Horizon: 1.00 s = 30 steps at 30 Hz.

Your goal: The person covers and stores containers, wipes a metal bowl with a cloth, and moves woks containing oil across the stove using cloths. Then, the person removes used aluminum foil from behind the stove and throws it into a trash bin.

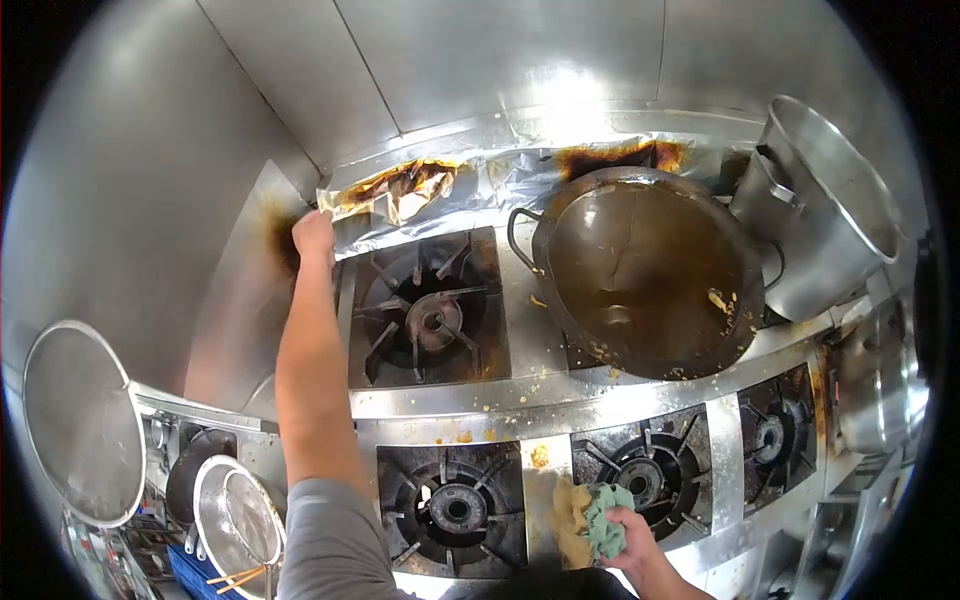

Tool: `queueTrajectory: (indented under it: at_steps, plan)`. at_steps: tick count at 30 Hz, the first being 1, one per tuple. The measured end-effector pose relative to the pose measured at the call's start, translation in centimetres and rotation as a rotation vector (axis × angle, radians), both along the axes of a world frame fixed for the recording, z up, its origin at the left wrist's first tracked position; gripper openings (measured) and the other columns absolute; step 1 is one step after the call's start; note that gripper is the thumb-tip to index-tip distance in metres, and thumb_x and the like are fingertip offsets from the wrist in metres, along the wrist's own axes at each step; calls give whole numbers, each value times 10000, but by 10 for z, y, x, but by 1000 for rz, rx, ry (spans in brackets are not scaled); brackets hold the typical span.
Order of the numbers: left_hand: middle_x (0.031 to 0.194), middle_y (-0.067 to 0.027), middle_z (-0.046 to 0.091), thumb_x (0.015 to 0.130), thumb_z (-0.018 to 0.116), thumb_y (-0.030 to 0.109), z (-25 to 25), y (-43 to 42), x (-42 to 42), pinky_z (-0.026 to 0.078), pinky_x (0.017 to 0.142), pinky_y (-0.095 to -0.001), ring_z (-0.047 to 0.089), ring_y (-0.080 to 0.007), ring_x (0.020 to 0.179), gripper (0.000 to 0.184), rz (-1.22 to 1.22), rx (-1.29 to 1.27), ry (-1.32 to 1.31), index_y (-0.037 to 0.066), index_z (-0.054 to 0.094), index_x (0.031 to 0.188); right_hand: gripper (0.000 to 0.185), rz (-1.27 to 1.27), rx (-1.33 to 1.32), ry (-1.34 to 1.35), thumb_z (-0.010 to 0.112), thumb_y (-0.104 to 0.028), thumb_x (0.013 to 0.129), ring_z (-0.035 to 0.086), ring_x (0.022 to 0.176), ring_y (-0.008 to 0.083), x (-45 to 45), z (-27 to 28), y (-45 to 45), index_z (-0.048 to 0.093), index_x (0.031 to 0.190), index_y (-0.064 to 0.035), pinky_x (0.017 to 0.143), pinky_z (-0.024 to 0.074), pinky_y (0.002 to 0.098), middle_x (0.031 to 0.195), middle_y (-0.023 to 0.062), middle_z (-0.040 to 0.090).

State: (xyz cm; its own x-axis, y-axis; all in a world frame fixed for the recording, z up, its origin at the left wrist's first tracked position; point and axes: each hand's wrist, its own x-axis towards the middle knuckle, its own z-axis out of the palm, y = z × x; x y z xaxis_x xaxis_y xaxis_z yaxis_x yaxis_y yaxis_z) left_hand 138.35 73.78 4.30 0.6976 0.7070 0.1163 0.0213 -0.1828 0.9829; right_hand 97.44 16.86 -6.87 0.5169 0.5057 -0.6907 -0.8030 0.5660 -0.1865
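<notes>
At the back left of the stove, my left hand (pixel 314 236) is closed on the end of a crumpled strip of aluminium foil (pixel 490 180). Brown scorch marks stain this foil, which runs along the rear wall. Close to my body, my right hand (pixel 638 545) grips a bunched green cloth (pixel 607 520). A tan cloth (pixel 572 522) sits against the green one, over the steel strip between two front burners. Below the foil is a bare back-left burner (pixel 432 315). A large wok (pixel 650 270) of dark brown liquid rests to its right.
Tall metal pots (pixel 825 215) stand at the right, one tilted. Front burners (pixel 457 508) line the near side, and food scraps dot the steel ledge (pixel 480 400). At the left are a round mesh strainer (pixel 85 420) and a colander (pixel 215 500) with wooden chopsticks (pixel 237 577).
</notes>
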Motion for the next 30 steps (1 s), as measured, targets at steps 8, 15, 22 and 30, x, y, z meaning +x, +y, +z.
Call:
queueTrajectory:
  at_steps: [8, 15, 22, 30]
  plan:
    - [681, -1, 564, 877, 604, 74, 232, -105, -69, 395, 467, -235, 492, -72, 539, 154, -201, 172, -370, 0, 664, 997, 496, 21, 34, -73, 634, -220, 782, 662, 989, 300, -39, 1, -7, 563, 1230, -18, 911, 523, 440, 1123, 144, 670]
    - [877, -124, 662, 918, 568, 96, 331, -149, -135, 517, 605, -269, 652, -169, 681, 273, -146, 139, -731, -90, 586, 1117, 470, 64, 22, -160, 629, -218, 796, 673, 961, 291, -88, 41, -20, 571, 1218, -19, 886, 540, 420, 1091, 134, 676]
    - [807, -93, 683, 839, 639, 145, 327, -150, -204, 488, 660, -297, 625, -153, 695, 252, 15, 730, -449, -27, 658, 1023, 481, 14, 23, -248, 591, -194, 828, 649, 1029, 307, -116, 52, -34, 527, 1259, 11, 920, 526, 450, 1154, 162, 643]
    - [712, -112, 610, 788, 715, 142, 206, -153, -167, 448, 390, -318, 558, -158, 492, 568, -495, 424, 242, -92, 448, 1231, 442, -56, 105, -289, 620, -193, 849, 664, 1004, 296, -98, 48, -46, 526, 1241, -11, 884, 557, 406, 1130, 158, 649]
